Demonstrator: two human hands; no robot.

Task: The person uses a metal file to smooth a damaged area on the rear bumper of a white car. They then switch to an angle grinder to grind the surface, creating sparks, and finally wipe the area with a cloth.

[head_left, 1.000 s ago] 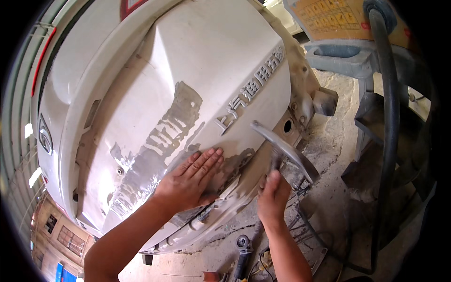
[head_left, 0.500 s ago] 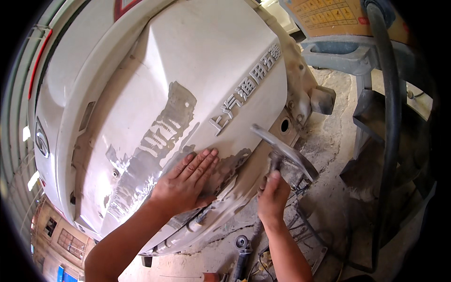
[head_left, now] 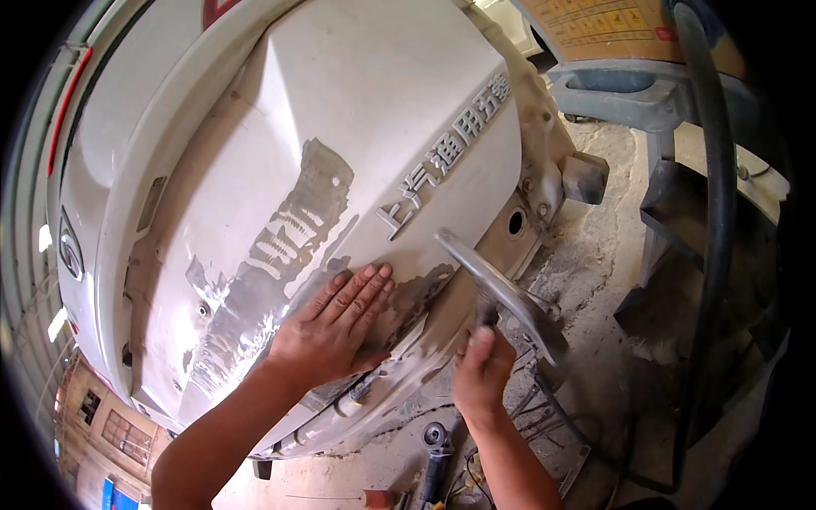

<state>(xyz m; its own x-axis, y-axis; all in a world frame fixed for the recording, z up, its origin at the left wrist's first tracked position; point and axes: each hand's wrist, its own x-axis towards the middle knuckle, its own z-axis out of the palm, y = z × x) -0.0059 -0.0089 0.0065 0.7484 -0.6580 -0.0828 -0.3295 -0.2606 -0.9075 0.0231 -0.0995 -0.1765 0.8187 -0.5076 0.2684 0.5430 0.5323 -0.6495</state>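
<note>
A white car tailgate (head_left: pixel 382 93) with raised metallic lettering slants across the middle of the view. Bare grey metal patches (head_left: pixel 319 183) show where its paint is gone. My left hand (head_left: pixel 327 331) lies flat on the panel's lower part, fingers stretched out, beside a scraped area along the edge. In my right hand (head_left: pixel 483 374) is the handle of a hammer with a long, curved metal head (head_left: pixel 506 293). One thin end of that head is over or near the tailgate's lower edge; whether it touches cannot be told. My right fingers are wrapped round the handle.
On the floor below lies an angle grinder (head_left: pixel 435 467) near a reddish-brown block (head_left: pixel 378 499) and several cables. A grey wheeled machine or cart (head_left: pixel 620 93) with a thick black hose (head_left: pixel 714 170) stands at the right. The car's bumper area (head_left: pixel 416 365) runs under the tailgate.
My right hand and the hammer have shifted left, closer to the tailgate's edge, and slightly down. My left hand stays flat on nearly the same spot.
</note>
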